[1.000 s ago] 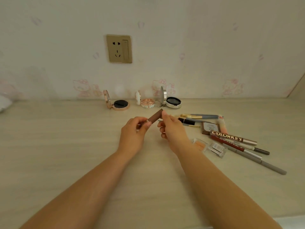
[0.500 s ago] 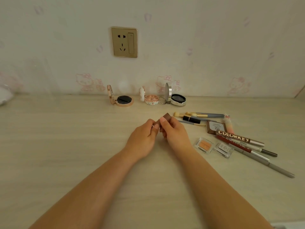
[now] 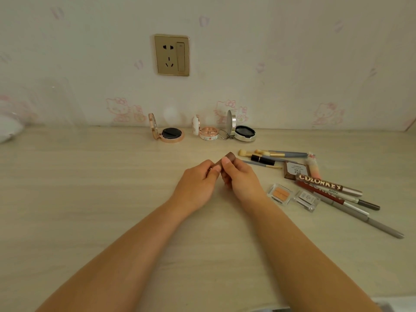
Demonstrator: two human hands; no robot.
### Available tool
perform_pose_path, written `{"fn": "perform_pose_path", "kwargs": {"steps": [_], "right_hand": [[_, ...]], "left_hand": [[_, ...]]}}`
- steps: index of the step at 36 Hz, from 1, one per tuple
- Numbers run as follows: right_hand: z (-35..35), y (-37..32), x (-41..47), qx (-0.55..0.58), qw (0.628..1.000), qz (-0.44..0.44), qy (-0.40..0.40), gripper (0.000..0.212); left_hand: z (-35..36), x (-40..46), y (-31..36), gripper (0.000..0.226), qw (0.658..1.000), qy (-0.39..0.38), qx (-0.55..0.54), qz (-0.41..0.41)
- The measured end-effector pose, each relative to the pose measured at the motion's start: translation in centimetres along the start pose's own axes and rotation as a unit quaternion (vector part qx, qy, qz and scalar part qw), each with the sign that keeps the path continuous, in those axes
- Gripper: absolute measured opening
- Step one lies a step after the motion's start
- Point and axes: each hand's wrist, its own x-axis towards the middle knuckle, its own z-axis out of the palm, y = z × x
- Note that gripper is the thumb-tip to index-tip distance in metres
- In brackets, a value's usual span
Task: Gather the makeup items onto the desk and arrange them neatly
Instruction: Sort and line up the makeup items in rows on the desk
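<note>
Pale wood-grain desk (image 3: 94, 199) fills the view, wallpapered wall behind with a gold wall socket (image 3: 171, 55). Two bare forearms reach in from the bottom edge and meet mid-desk. Left hand (image 3: 198, 185) and right hand (image 3: 239, 176) both pinch one small brown tube (image 3: 229, 157), likely a lipstick, held just above the desk surface; right thumb and fingers curl round the upper brown end, left fingertips pinch the lower end, mostly hidden. Whether it is being capped or uncapped cannot be told. Along the wall stand three open compacts: rose-gold compact (image 3: 167, 131), small floral compact (image 3: 207, 132), silver compact (image 3: 242, 131), roughly in a row. To the right lies a loose cluster: makeup brushes (image 3: 276, 154), a black lipstick (image 3: 262, 159), a brown square palette (image 3: 295, 170), a COLORKEY tube (image 3: 326, 184), grey pencils (image 3: 360, 219), an orange blush pan (image 3: 280, 194), a clear small case (image 3: 307, 200). Judgement: the step in hand is closing or checking the tube before placing it. To do it well, keep both ends aligned on one axis, press straight so the cap seats without smearing, then lay it parallel to the other stick-shaped items, not across them. The cluster on the right looks unsorted, so most arranging remains.
</note>
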Motion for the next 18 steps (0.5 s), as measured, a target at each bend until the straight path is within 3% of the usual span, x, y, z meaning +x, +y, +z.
{"fn": "perform_pose_path", "kwargs": {"steps": [18], "right_hand": [[-0.09, -0.43, -0.32, 0.064, 0.998, 0.018, -0.002, 0.024]], "left_hand": [[-0.27, -0.10, 0.00, 0.023, 0.998, 0.006, -0.064, -0.010]]}}
